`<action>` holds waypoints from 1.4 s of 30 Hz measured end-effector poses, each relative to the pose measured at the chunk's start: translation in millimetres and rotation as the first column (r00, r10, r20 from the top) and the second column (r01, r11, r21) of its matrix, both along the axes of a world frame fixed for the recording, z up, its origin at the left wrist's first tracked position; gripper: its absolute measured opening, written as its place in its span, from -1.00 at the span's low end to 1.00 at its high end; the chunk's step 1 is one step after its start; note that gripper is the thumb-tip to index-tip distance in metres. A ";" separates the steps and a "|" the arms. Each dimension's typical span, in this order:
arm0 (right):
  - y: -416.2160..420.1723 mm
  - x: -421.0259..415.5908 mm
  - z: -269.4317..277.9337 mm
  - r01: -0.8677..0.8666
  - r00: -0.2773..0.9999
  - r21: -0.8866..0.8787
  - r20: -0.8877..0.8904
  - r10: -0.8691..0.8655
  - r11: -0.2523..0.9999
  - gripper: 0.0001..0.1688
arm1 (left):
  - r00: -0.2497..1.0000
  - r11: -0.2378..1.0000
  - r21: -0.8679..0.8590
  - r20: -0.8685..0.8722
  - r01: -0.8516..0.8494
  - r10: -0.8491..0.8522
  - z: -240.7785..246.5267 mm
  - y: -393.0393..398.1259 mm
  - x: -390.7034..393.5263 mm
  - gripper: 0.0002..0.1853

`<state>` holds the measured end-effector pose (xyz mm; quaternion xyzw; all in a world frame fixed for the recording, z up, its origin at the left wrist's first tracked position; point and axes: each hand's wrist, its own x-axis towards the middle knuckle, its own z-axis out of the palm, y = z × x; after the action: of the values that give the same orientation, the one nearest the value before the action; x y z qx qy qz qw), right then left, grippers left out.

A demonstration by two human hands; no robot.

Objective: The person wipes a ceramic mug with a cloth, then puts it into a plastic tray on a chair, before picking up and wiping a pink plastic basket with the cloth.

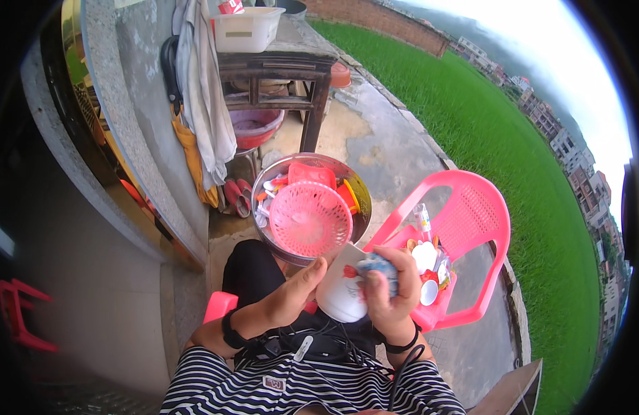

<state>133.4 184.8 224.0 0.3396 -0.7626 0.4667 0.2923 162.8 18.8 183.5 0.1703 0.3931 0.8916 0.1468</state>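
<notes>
A white cup point(334, 290) with a red flower print is tilted in front of my lap. My left hand point(299, 282) grips it from the left side, its far fingers hidden behind the cup. Pressed against the cup's printed wall is a blue-and-white scrubbing pad point(379, 270), pinched between the thumb and fingers of my right hand point(397, 288). Just beyond the cup stands a round metal basin point(362, 179). It holds a pink plastic colander point(310, 220), a red plastic piece point(313, 175), a yellow-and-orange container point(349, 197) and several small utensils point(265, 205).
To the right, a pink plastic chair point(498, 207) carries white cups, small toys and a clear tube point(422, 220). A dark wooden table point(314, 104) holds a white bin point(249, 31). Cloths point(205, 98) hang on the left wall. Green grass point(511, 171) borders the concrete on the right.
</notes>
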 end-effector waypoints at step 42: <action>-11.1 -0.6 2.4 0.035 0.990 0.028 -0.140 -0.031 0.999 -0.77 | 0.990 0.960 0.244 0.022 -0.139 0.138 -4.1 9.8 -0.2 -0.45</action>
<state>132.8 173.6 226.4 0.3630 -0.7530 0.4251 0.3472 162.6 28.6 179.5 0.1570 0.2909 0.9417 0.0627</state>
